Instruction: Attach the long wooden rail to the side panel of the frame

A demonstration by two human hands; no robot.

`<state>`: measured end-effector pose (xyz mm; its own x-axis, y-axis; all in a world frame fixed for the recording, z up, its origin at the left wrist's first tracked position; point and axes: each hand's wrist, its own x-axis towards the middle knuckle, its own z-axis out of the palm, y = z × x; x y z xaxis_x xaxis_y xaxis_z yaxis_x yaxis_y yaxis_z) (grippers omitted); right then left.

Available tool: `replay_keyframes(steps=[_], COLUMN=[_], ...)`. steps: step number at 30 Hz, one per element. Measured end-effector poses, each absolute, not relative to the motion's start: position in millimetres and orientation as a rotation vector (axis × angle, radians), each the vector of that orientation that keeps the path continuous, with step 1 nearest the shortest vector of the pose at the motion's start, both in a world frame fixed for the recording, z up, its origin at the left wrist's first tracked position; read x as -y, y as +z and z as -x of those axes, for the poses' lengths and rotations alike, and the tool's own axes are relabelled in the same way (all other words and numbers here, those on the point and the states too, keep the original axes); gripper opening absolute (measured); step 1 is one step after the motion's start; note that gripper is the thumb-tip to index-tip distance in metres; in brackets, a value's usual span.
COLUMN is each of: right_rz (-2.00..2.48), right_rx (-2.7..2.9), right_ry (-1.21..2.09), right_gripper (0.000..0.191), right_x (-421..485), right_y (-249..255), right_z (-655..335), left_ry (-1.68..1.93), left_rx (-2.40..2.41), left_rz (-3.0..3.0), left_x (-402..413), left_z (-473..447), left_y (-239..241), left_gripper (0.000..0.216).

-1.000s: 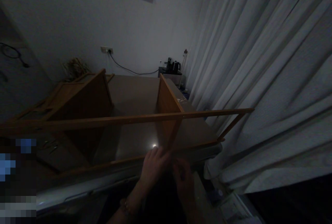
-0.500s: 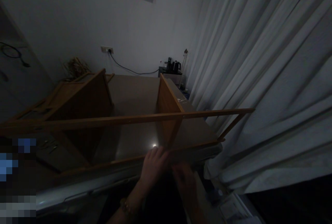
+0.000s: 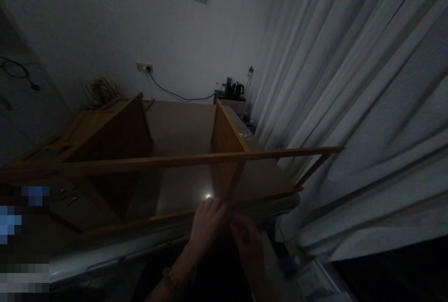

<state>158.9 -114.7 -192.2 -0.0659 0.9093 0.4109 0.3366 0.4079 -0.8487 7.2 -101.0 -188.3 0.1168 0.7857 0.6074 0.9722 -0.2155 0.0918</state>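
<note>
A wooden shelf frame (image 3: pixel 168 161) lies on its side across a bed-like surface (image 3: pixel 182 124), with upright brown panels between its rails. My left hand (image 3: pixel 207 220) wears a beaded bracelet and lies with bent fingers over the near lower rail, close to where the right-hand panel (image 3: pixel 229 145) meets it. Just right of it is my right hand (image 3: pixel 249 239), thumb and forefinger brought together in a pinch at the underside of that rail. Whatever sits between those fingertips is too dark to make out.
White curtains (image 3: pixel 332 82) hang along the right. A small cabinet (image 3: pixel 231 101) with a kettle (image 3: pixel 238 89) stands at the back wall by a socket (image 3: pixel 144 66). Dried plants (image 3: pixel 101 91) are at the back left. A framed item (image 3: pixel 317 281) leans low at the right.
My right hand has moved slightly up and left, nearer my left hand. The left hand and the wooden frame have stayed in place.
</note>
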Motion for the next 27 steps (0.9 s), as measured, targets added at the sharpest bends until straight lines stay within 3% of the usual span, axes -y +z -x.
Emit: replay_keyframes(steps=[13, 22, 27], right_rz=[0.931, 0.881, 1.165], right_rx=[2.015, 1.943, 1.701], right_ry=[0.521, 0.319, 0.397], right_gripper=[0.023, 0.035, 0.052], right_x=[95.0, 91.6, 99.4], right_y=[-188.0, -202.7, -216.6], right_z=[-193.9, -177.2, -169.2], left_ry=[-0.843, -0.834, -0.847], left_rx=[1.722, 1.713, 1.672], left_rz=[2.06, 2.097, 2.111], left_x=[101.0, 100.7, 100.5], left_z=[-9.6, -9.0, -7.9], left_y=[-184.0, -184.9, -190.6], left_gripper=[0.03, 0.026, 0.021])
